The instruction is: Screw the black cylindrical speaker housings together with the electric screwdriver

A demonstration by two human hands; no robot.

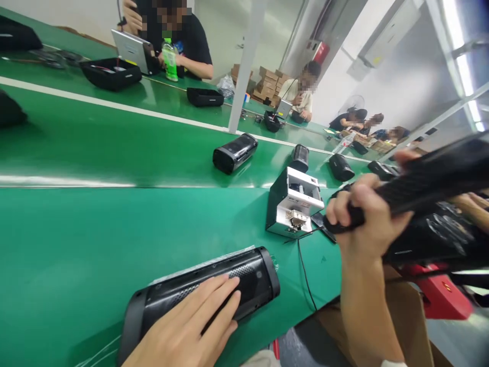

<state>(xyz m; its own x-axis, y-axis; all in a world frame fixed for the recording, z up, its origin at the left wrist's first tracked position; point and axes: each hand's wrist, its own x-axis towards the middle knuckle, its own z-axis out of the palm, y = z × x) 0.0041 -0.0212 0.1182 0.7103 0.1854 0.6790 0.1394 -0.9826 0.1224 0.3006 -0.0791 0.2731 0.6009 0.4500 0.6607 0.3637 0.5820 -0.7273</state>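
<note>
Black casing [252,285] under left fingers [208,295], white machine [294,201], cable [304,275] nearby

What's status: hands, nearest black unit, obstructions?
Left hand flat on unit, partly covering it. Right hand grips raised black tool. White-fronted machine apart, beyond unit.

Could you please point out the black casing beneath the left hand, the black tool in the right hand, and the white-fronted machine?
Black casing [198,280]: head view, on its upward-facing side.
Black tool [431,176]: head view, on its thick body.
White-fronted machine [293,205]: head view, on its white front.
</note>
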